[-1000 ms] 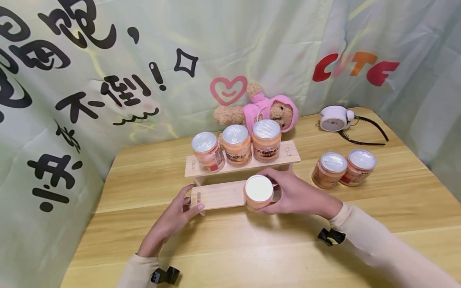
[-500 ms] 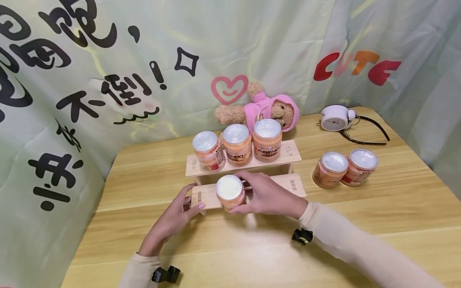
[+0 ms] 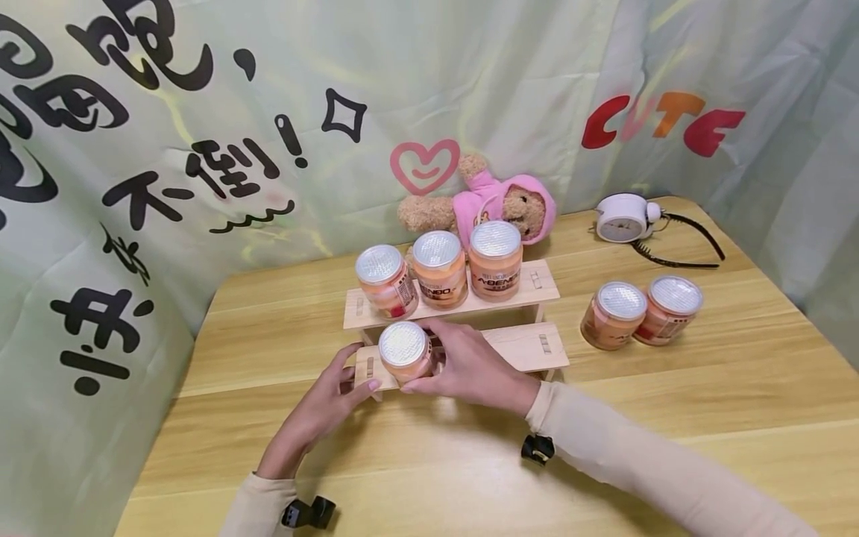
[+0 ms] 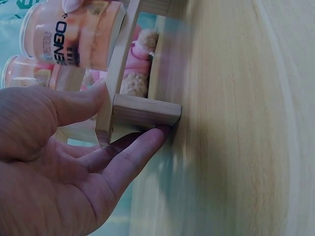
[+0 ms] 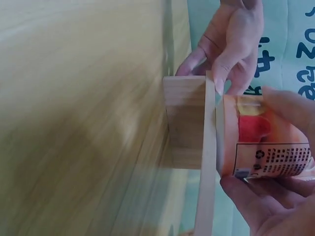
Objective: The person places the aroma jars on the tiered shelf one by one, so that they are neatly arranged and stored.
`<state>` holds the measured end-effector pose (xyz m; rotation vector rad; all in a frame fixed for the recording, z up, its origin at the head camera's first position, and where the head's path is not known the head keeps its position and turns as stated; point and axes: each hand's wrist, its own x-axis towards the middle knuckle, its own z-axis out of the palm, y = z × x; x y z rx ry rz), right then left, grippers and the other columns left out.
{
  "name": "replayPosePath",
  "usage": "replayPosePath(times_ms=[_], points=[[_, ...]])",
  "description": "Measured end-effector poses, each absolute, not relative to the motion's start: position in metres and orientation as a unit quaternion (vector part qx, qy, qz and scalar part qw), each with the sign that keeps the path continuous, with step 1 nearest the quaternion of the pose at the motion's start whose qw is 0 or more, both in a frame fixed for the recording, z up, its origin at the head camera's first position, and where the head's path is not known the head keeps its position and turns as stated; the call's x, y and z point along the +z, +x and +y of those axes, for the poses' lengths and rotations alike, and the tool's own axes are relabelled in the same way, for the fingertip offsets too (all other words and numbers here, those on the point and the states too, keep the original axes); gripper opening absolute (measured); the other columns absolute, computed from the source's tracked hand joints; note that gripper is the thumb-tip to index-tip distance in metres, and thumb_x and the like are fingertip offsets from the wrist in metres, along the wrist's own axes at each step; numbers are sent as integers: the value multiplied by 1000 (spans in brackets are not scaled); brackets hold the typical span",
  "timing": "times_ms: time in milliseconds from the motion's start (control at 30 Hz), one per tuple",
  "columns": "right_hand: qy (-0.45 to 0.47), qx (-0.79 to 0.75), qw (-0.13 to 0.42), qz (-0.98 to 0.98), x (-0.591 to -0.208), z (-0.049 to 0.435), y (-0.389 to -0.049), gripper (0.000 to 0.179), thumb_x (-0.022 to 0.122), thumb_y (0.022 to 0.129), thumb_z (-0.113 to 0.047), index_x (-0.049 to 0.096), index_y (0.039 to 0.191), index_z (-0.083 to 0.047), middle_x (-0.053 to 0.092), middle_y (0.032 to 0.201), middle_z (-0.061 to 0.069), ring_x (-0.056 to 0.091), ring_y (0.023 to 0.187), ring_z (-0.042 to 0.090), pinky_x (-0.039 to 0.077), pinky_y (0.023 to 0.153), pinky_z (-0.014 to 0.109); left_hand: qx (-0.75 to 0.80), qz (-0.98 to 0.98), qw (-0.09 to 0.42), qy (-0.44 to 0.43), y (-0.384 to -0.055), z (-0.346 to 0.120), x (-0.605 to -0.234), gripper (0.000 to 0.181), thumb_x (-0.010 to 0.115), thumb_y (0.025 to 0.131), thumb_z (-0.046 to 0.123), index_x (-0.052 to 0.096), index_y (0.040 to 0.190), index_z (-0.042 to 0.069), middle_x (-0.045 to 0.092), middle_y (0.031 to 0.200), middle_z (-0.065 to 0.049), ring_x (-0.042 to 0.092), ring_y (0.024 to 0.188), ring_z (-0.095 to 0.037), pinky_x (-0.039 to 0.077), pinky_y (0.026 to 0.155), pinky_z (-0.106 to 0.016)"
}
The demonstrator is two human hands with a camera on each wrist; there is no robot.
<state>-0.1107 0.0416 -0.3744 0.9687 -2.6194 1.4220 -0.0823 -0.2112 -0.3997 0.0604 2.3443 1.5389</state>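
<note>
A two-tier wooden shelf [image 3: 520,346] stands on the table. My left hand [image 3: 329,406] holds the left end of its lower tier; in the left wrist view the thumb lies against the board and fingers reach the leg [image 4: 147,110]. On that tier's left part, my right hand [image 3: 473,365] grips an orange jar [image 3: 405,352] with a silvery lid, thumb on one side and fingers on the other. In the right wrist view the jar's base [image 5: 221,132] meets the board or is very close to it. Three similar jars [image 3: 439,276] stand in a row on the upper tier.
Two more orange jars [image 3: 614,321] stand side by side on the table, right of the shelf. A plush bear [image 3: 483,201] in a pink hoodie lies behind the shelf. A white alarm clock [image 3: 620,220] and a black headband [image 3: 705,239] are at the back right.
My right hand has carried the jar leftward along the lower tier, from right of its middle to near its left end. My left hand stays on the shelf's end.
</note>
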Motion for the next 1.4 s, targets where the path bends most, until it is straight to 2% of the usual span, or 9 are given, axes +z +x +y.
replayPosePath(times_ms=[567, 733, 900, 1100, 1233, 1333, 1400], points=[[293, 491, -32, -820, -372, 51, -103, 83, 94, 72, -28, 53, 141, -6, 61, 137, 7, 60, 122, 22, 46, 105, 39, 540, 825, 165, 17, -82, -210, -398, 68, 65, 100, 9, 27, 156, 9, 62, 128, -28, 67, 106, -29, 55, 89, -44], [269, 500, -56, -821, -362, 69, -95, 83, 93, 74, -27, 51, 143, -5, 58, 140, 12, 59, 125, 28, 45, 107, 40, 539, 825, 167, 21, -82, -210, -398, 68, 64, 100, 10, 26, 156, 8, 63, 127, -27, 66, 105, -28, 54, 89, -45], [248, 485, -58, -836, -359, 92, -85, 82, 91, 76, -30, 51, 143, -3, 57, 142, 15, 57, 126, 31, 44, 107, 45, 538, 826, 167, 22, -82, -210, -398, 68, 64, 100, 10, 25, 157, 8, 63, 128, -27, 66, 105, -28, 54, 89, -45], [229, 467, -39, -853, -354, 123, -72, 79, 89, 78, -38, 52, 141, -5, 58, 141, 12, 57, 125, 35, 45, 104, 52, 538, 826, 167, 20, -82, -210, -397, 69, 64, 100, 9, 25, 157, 8, 61, 130, -28, 66, 108, -29, 54, 91, -46], [223, 456, 3, -862, -345, 145, -62, 79, 91, 76, -34, 54, 140, -4, 60, 139, 11, 59, 123, 33, 47, 101, 52, 534, 829, 166, 20, -82, -210, -397, 68, 64, 100, 9, 26, 156, 8, 62, 129, -28, 66, 107, -29, 54, 91, -46], [223, 441, 44, -868, -337, 160, -55, 79, 92, 75, -31, 55, 139, -5, 62, 137, 10, 60, 121, 31, 48, 99, 48, 534, 829, 166, 20, -82, -210, -397, 68, 64, 100, 10, 26, 156, 8, 62, 129, -28, 66, 107, -29, 54, 91, -46], [224, 434, 69, -870, -332, 168, -51, 79, 93, 74, -27, 56, 140, -7, 62, 136, 9, 60, 121, 28, 47, 102, 36, 534, 829, 166, 19, -82, -210, -397, 67, 64, 100, 9, 26, 156, 8, 62, 129, -28, 66, 108, -29, 54, 91, -46]])
